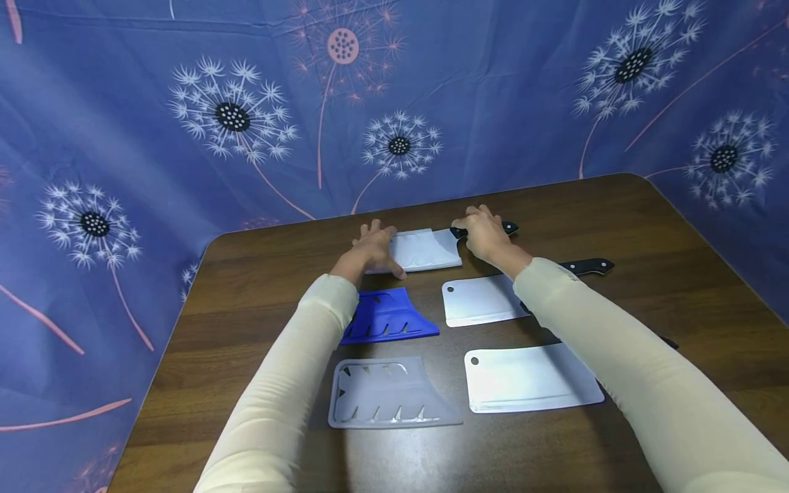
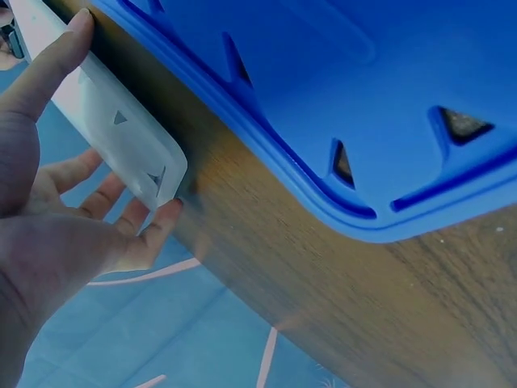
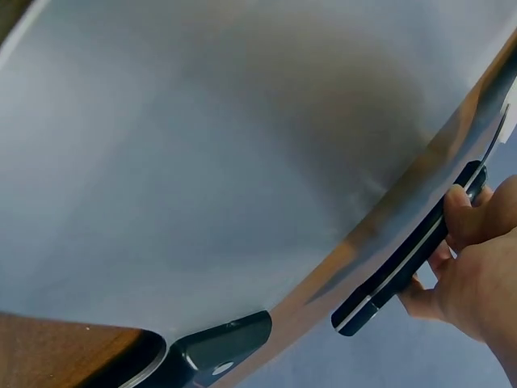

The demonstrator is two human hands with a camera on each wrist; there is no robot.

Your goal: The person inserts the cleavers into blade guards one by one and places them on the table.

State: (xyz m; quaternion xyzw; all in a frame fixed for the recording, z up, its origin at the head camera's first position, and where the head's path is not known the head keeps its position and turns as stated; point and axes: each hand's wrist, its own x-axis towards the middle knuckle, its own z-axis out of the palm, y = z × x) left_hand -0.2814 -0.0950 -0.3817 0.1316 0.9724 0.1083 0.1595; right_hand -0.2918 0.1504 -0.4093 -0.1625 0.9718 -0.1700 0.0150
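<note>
At the back of the table, a white blade guard (image 1: 419,252) lies round the blade of a cleaver. My left hand (image 1: 372,248) grips the guard's left end; in the left wrist view its thumb is over the face and the fingers reach round the far edge of the white guard (image 2: 121,121). The right hand (image 1: 487,236) holds that cleaver by its black handle (image 3: 404,255), thumb and fingers on either side of it. A strip of bare blade shows between guard and handle. Nearer me, a blue blade guard (image 1: 394,318) lies partly behind my left sleeve.
A cleaver (image 1: 483,301) lies right of the blue guard, its black handle (image 1: 588,266) showing beyond my right sleeve. In front, a translucent grey guard (image 1: 385,397) lies beside another cleaver (image 1: 524,383). A blue dandelion-print cloth (image 1: 493,103) hangs behind the wooden table (image 1: 246,308).
</note>
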